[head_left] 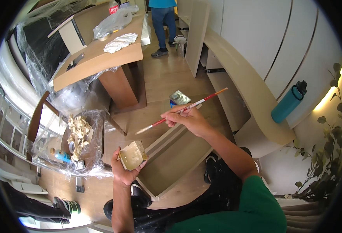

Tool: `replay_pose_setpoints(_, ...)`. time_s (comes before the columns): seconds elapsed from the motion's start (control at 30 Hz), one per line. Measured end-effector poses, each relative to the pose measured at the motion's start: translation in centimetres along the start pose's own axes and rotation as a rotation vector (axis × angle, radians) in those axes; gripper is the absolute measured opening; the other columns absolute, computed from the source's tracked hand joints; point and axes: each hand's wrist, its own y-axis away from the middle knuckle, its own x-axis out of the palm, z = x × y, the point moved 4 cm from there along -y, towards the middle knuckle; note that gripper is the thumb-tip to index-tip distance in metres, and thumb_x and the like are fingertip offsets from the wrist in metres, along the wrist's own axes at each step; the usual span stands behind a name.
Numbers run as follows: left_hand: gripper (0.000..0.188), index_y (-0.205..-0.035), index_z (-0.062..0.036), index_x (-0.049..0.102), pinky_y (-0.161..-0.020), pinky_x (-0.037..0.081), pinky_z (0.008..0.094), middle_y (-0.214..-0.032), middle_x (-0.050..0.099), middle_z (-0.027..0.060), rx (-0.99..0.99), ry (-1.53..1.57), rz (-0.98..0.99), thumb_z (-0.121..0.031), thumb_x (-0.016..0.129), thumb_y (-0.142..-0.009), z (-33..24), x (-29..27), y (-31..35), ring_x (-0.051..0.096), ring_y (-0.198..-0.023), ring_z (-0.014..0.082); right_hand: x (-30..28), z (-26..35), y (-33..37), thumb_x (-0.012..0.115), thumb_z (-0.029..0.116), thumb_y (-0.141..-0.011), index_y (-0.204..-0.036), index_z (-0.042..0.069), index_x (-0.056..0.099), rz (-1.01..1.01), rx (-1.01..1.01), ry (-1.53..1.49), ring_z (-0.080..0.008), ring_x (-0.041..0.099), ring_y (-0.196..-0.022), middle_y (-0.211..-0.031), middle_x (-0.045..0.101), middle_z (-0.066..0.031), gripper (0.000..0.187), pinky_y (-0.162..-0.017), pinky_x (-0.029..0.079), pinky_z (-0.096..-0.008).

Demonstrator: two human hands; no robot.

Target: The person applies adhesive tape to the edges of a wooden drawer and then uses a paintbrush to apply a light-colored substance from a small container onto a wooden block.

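Observation:
My left hand (122, 167) holds a small square block coated with pale gold leaf (132, 155), its flat face turned up. My right hand (187, 118) grips a thin brush with a red and white handle (184, 110); its pale bristle tip points down-left and hovers a short way above the block, apart from it. Below both hands a beige wooden panel (176, 155) leans on the floor, and my dark shoes (139, 196) stand beside it.
A plastic-wrapped chair (79, 143) at the left carries crumpled gold foil scraps and a small blue bottle. A wooden desk (101, 58) stands behind. A small tin (178, 98) sits on the floor. A teal bottle (289, 101) rests on the curved ledge. A person stands far off.

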Motion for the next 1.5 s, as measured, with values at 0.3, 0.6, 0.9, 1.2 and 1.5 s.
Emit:
replay_pose_setpoints(0.3, 0.061, -0.142, -0.0013, 0.053, -0.113, 0.042, 0.0608, -0.143, 0.059, 0.0203, -0.005, 0.014, -0.020, -0.048, 0.045, -0.104, -0.6, 1.5, 0.7, 0.057, -0.131, 0.0396, 1.4, -3.5, 1.0, 0.067, 0.012, -0.102, -0.118, -0.008, 0.072, 0.003, 0.109, -0.165, -0.0183, 0.070, -0.086, -0.096, 0.074, -0.0138, 0.026, -0.079, 0.057, -0.0304)
replay_pose_setpoints(0.6, 0.060, -0.141, -0.0013, 0.055, -0.110, 0.046, 0.0584, -0.139, 0.062, 0.0190, 0.059, 0.104, -0.019, -0.047, 0.047, -0.103, -1.8, 1.3, 1.6, 0.060, -0.127, 0.0371, 1.7, -5.2, 0.5, 0.065, 0.010, -0.103, -0.119, -0.008, 0.072, 0.137, 0.203, -0.220, -0.0204, 0.070, -0.087, -0.096, 0.074, -0.0140, 0.025, -0.081, 0.057, -0.0326)
replay_pose_setpoints(0.9, 0.062, -0.141, -0.0026, 0.056, -0.111, 0.044, 0.0600, -0.139, 0.063, 0.0184, 0.054, 0.053, -0.069, -0.050, 0.049, -0.101, -1.7, 1.4, 1.8, 0.060, -0.128, 0.0382, 1.7, -5.1, 0.4, 0.066, 0.012, -0.102, -0.118, -0.009, 0.071, 0.110, 0.230, -0.190, -0.0200, 0.069, -0.087, -0.096, 0.074, -0.0142, 0.027, -0.080, 0.057, -0.0332)
replay_pose_setpoints(1.2, 0.066, -0.139, -0.0018, 0.058, -0.108, 0.047, 0.0506, -0.136, 0.064, 0.0170, 0.077, -0.074, -0.124, -0.053, 0.049, -0.099, -0.1, 0.2, 0.4, 0.062, -0.125, 0.0339, 3.3, -1.1, 0.9, 0.069, 0.005, -0.098, -0.111, -0.007, 0.075, 0.087, 0.073, 0.254, -0.0166, 0.071, -0.083, -0.092, 0.075, -0.0126, 0.018, -0.077, 0.058, -0.0281)
replay_pose_setpoints(1.5, 0.061, -0.135, -0.0035, 0.060, -0.111, 0.044, 0.0476, -0.134, 0.065, 0.0147, 0.130, -0.048, -0.212, -0.052, 0.045, -0.101, 1.9, -0.3, -0.6, 0.061, -0.125, 0.0303, 9.5, 0.6, 3.2, 0.077, -0.001, -0.087, -0.102, -0.001, 0.076, 0.174, -0.326, 0.858, -0.0167, 0.060, -0.061, -0.076, 0.066, -0.0093, 0.015, -0.055, 0.046, -0.0306)
